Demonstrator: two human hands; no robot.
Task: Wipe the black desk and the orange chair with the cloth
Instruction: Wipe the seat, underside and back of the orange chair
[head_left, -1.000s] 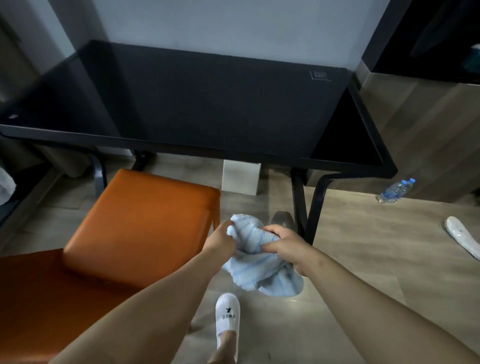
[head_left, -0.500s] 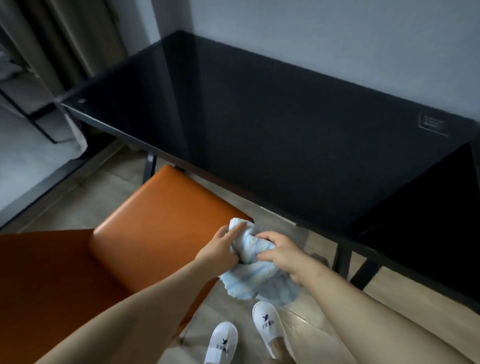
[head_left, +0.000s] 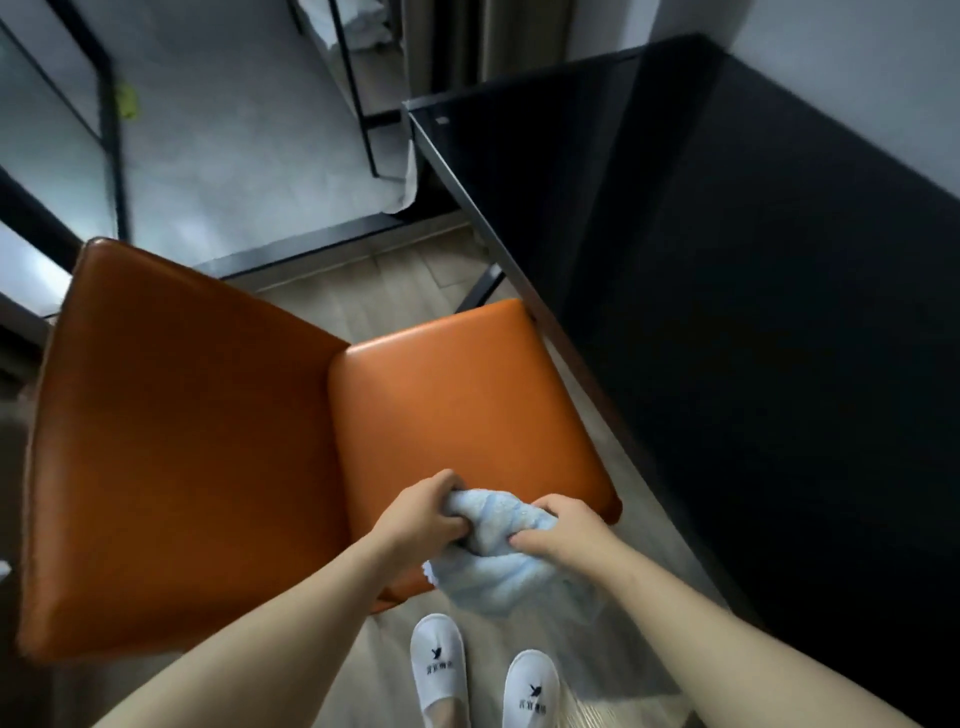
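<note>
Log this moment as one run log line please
left hand: gripping cloth | right hand: gripping cloth | cloth: bunched over front edge of orange chair seat | black desk: to the right, untouched

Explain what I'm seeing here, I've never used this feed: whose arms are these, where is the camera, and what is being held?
There is no machine: the camera sits on a person's head, looking down at their own bare arms. The left hand and right hand both grip a bunched light blue cloth above the front edge of the orange chair seat. The black desk runs along the right; nothing shows on its dark top. Below are the person's white slippers on a wooden floor.
</note>
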